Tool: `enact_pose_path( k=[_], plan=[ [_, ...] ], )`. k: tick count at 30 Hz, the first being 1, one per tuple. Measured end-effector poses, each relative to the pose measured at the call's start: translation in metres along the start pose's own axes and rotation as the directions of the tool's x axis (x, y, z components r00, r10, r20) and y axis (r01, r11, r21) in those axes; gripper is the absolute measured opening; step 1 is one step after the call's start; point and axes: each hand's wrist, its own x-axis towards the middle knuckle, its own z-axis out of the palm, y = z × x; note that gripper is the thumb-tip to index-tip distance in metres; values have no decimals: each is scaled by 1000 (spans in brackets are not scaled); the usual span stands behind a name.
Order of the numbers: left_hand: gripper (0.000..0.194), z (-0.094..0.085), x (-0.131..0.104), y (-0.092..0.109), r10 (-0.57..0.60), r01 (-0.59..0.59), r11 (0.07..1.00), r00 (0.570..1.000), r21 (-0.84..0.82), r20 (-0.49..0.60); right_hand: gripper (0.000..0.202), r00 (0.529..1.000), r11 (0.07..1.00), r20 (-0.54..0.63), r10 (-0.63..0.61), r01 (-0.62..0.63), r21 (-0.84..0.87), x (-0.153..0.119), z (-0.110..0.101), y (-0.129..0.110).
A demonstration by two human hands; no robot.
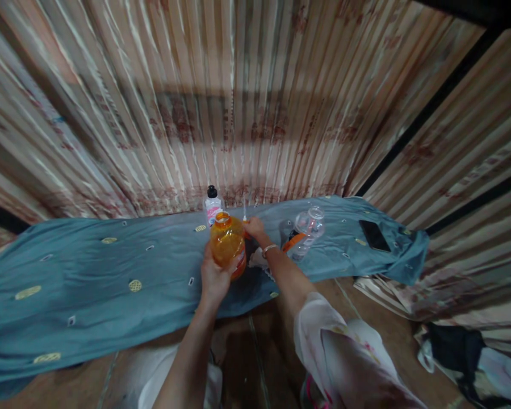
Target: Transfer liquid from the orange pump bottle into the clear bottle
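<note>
My left hand (pixel 215 275) is wrapped round a see-through orange bottle (pixel 227 244), which is uncapped and held upright with its mouth upward. Close beside the bottle, my right hand (pixel 254 228) is closed on a small orange piece with a thin whitish stem (pixel 244 210) pointing up; its exact kind is unclear. Behind the orange bottle stands a clear bottle with a black cap (pixel 212 196) and a pink-and-white label. Right of my right wrist is a clear plastic bottle (pixel 313 227), with an orange strip (pixel 293 242) in front of it. A crumpled white piece (pixel 258 259) lies under my right forearm.
A blue-green cloth with yellow prints (pixel 111 272) covers the long narrow surface. Toward its right end lies a black phone (pixel 373 235). A pleated, patterned curtain (pixel 238 102) hangs behind, with dark frame bars (pixel 421 119) at right. Dark and pale fabric (pixel 455 346) lies at lower right.
</note>
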Motion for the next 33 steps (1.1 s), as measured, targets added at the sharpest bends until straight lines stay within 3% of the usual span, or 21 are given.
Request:
enact_pose_path(
  k=[4, 9, 13, 17, 20, 25, 29, 33],
  plan=[
    [68, 2, -1, 1, 18, -17, 999, 1000, 36, -16, 38, 994, 940, 64, 91, -107, 324, -28, -24, -12],
    [64, 8, -5, 10, 12, -12, 1000, 1000, -10, 3, 42, 997, 748, 36, 74, -80, 659, -101, -63, -22],
    [62, 11, -9, 11, 13, -13, 1000, 999, 4, 35, 54, 998, 593, 3, 67, -43, 804, -170, -98, -22],
    [63, 10, -11, 7, 32, -35, 998, 998, 61, 55, 45, 996, 507, 31, 84, -70, 859, -225, -140, -9],
    [63, 11, -11, 5, 61, -68, 993, 996, 101, 72, 42, 991, 572, 45, 125, -109, 813, -252, -173, 9],
    [58, 14, -13, 4, 144, -156, 979, 985, 132, 95, 40, 992, 828, -9, 122, -97, 552, -277, -224, 29],
    [57, 17, -14, 5, 170, -187, 962, 980, 197, 102, 49, 996, 951, -45, 71, -54, 304, -282, -257, 28],
    [57, 21, -14, 3, 167, -191, 955, 979, 226, 118, 49, 997, 997, -34, -71, 71, 2, -276, -285, 14]
  ],
)
